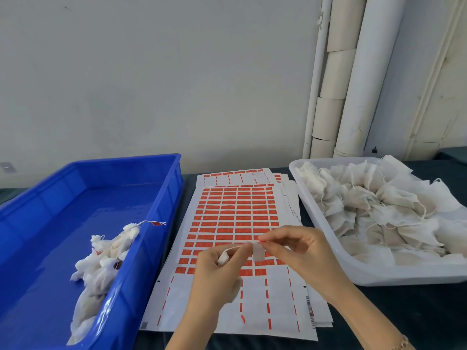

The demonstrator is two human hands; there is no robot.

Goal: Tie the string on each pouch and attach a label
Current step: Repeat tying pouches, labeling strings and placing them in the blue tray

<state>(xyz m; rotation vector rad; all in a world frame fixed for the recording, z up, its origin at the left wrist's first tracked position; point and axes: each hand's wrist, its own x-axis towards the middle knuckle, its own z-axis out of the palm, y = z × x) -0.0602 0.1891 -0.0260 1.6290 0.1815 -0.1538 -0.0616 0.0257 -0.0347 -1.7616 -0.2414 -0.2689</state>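
My left hand point(217, 271) grips a small white pouch point(223, 257) by its gathered neck above the label sheets. A thin white string point(237, 247) runs from the pouch to the right. My right hand point(295, 246) pinches a pale label point(258, 251) at the string's end, its blank side towards me. The sheet of red labels point(235, 218) lies flat on the table under both hands, with its lower rows peeled off.
A blue crate point(156, 203) at the left holds several tied pouches point(101, 263), one with a red tag over the rim. A white tray point(328, 243) at the right is heaped with loose pouches point(374, 203). Wall and pipes stand behind the dark table.
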